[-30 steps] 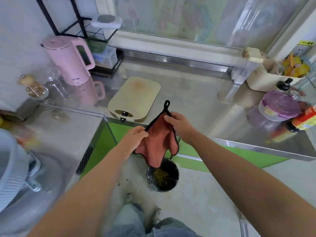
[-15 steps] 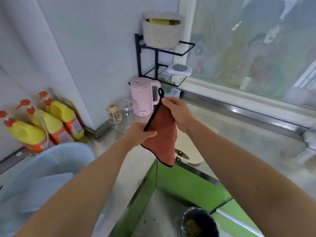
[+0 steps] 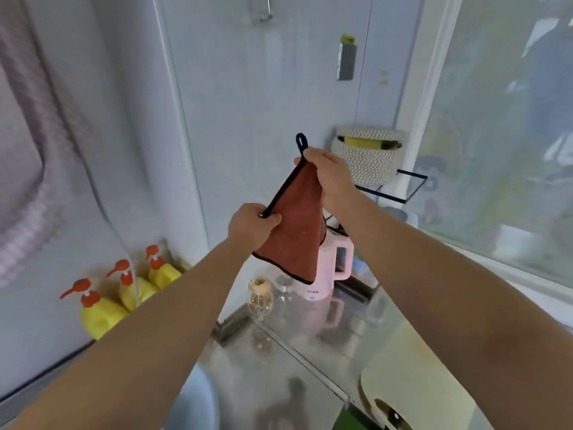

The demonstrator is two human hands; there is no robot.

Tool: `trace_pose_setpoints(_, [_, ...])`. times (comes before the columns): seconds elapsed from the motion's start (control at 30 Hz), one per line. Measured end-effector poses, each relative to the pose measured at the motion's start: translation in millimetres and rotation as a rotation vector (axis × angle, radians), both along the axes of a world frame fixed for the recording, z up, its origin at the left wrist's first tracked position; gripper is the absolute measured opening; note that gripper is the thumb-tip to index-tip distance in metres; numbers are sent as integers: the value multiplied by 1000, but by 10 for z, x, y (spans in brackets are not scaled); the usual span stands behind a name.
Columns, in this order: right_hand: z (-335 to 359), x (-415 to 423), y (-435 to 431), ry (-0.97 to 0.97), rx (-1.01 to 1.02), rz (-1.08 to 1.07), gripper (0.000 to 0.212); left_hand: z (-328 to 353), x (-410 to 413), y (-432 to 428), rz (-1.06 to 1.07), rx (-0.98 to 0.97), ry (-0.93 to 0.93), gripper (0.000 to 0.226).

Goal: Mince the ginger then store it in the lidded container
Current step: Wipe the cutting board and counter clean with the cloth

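Nowhere on the visible stretch of bench (image 3: 310, 367): neither ginger nor lidded container, so no judging progress on the mincing from here. Held up instead, above the bench's back left corner, a rust-red cloth (image 3: 294, 231) with black trim. Pinched at its top corner by the right hand (image 3: 328, 178), thumb and fingers closed just under the black hanging loop (image 3: 301, 143), loop standing free above the knuckles. Pinched lower down on the trimmed edge by the left hand (image 3: 251, 228), drawing that side taut.

Behind and below the cloth, near the back edge: pink kettle (image 3: 331, 265), small glass jar (image 3: 260, 297). Toward the near right edge, a pale cutting board (image 3: 418, 383), bare where visible and partly cut off by the frame.

Probably a tidying step, not cutting or storing. Next, most likely, hanging up: lift toward the small metal fitting (image 3: 262, 9) high on the wall, possibly a hook. Calls for keeping the loop open and clear of the fingertips, then letting go with the left.
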State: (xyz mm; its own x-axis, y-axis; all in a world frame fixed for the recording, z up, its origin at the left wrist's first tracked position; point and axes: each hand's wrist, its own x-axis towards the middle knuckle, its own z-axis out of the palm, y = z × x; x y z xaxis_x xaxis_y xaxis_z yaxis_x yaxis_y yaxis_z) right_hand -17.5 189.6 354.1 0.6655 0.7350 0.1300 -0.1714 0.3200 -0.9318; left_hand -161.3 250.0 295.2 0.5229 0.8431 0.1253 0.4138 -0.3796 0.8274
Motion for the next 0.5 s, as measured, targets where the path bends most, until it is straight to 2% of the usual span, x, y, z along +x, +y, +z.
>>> trace_pose_setpoints(0.2, [620, 305, 514, -19, 46, 61, 18, 626, 251, 378, 134, 173, -67, 19])
trace_pose_setpoints(0.37, [1122, 561, 834, -83, 129, 123, 8, 1073, 478, 533, 244, 285, -112, 17])
trace_pose_setpoints(0.5, [1461, 631, 1060, -157, 213, 101, 11, 1391, 580, 592, 320, 336, -173, 17])
